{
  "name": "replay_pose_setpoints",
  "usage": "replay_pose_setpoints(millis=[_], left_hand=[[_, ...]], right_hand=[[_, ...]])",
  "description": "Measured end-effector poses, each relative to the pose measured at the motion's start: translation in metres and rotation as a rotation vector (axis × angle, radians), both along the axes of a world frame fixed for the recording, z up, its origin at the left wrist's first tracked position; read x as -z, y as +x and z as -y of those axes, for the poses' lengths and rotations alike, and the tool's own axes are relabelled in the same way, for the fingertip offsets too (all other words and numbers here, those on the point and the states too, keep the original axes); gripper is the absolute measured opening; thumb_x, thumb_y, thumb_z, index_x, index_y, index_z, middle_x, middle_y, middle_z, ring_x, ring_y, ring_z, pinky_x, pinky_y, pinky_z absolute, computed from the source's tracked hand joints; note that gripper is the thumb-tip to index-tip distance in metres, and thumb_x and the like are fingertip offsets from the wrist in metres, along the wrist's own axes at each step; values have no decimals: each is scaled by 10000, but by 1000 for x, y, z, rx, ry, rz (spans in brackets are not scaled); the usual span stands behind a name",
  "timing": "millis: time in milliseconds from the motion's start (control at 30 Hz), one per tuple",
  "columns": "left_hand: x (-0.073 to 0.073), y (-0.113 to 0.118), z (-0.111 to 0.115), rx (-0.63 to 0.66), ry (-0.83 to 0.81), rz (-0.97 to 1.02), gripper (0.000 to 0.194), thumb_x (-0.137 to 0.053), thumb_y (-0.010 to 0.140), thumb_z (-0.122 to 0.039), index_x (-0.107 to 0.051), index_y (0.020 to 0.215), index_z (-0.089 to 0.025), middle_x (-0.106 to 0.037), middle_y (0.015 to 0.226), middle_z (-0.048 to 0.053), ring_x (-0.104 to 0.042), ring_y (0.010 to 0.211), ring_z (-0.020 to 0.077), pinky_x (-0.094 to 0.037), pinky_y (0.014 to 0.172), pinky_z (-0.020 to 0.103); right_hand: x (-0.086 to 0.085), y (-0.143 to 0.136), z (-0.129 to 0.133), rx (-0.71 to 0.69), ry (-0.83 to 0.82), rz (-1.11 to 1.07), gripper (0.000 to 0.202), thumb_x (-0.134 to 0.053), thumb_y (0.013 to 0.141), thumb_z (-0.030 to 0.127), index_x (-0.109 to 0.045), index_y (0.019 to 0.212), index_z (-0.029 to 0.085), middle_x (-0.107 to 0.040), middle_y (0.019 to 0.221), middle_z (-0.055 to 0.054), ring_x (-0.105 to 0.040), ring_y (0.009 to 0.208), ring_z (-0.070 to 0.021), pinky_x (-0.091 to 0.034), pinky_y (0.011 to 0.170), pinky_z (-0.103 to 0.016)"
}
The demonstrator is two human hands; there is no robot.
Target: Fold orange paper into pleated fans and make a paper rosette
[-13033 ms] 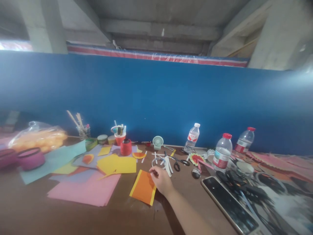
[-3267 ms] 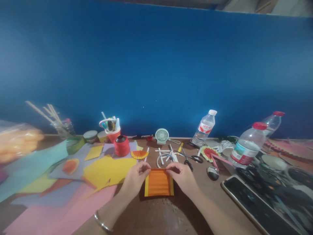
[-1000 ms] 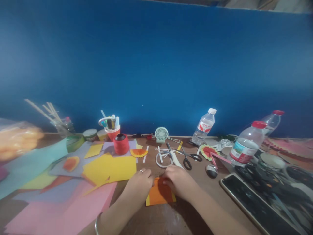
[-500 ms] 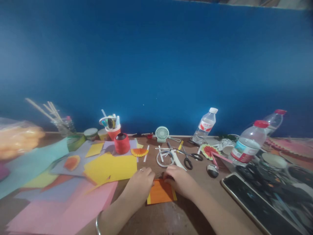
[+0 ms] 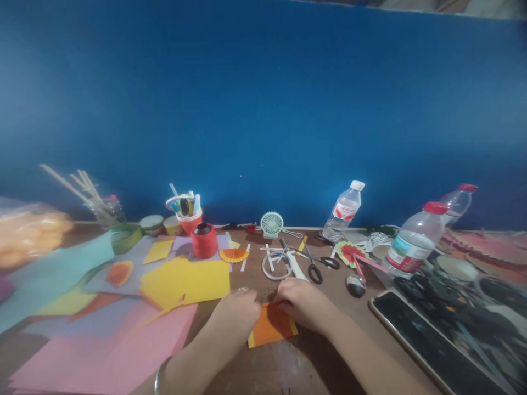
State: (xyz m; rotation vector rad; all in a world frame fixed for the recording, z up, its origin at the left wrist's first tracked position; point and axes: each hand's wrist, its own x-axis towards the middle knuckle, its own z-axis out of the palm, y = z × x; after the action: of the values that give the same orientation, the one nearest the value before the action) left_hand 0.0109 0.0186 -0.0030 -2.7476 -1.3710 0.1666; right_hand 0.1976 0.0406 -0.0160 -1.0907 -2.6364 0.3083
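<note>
A small orange sheet of paper (image 5: 272, 327) with yellow side edges lies on the brown table in front of me. My left hand (image 5: 241, 310) pinches its far left corner, fingers curled. At the far right corner, my right hand (image 5: 302, 304) has its fingers closed on the same paper. The far edge is partly hidden under both hands. Just beyond them lie a white ring (image 5: 278, 266), white paper strips and black-handled scissors (image 5: 316, 272). An orange pleated paper fan (image 5: 234, 253) rests a little further left.
Coloured sheets, among them yellow paper (image 5: 189, 282) and pink paper (image 5: 102, 351), cover the left side. A red thread spool (image 5: 205, 241) and a mini fan (image 5: 272, 224) stand at the back. To the right are water bottles (image 5: 415, 241), a mouse (image 5: 355, 286) and a phone (image 5: 428, 340).
The orange paper has tilted slightly, its near left corner a little lower. Both hands keep their hold on its far edge, the left one shifting slightly. The view has moved a touch.
</note>
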Motion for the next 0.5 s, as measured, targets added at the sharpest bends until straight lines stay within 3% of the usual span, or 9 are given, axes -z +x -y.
replay_pose_setpoints(millis=[300, 500], left_hand=[[11, -5, -3, -40, 18, 28, 95, -532, 728, -130, -622, 759, -141, -605, 773, 89, -584, 713, 253, -457, 655, 381], [1, -3, -3, -108, -73, 106, 162, -445, 772, -83, -597, 801, -133, -605, 809, 81, -585, 718, 230, -444, 672, 363]], right_hand=[[-1, -1, -1, 46, -31, -7, 64, -624, 717, 195, -644, 777, 185, -620, 784, -17, -552, 785, -152, -397, 721, -227], [0, 1, -3, 52, -87, -64, 59, -622, 720, 177, -630, 778, 187, -613, 807, -16, -547, 802, -146, -402, 723, -219]])
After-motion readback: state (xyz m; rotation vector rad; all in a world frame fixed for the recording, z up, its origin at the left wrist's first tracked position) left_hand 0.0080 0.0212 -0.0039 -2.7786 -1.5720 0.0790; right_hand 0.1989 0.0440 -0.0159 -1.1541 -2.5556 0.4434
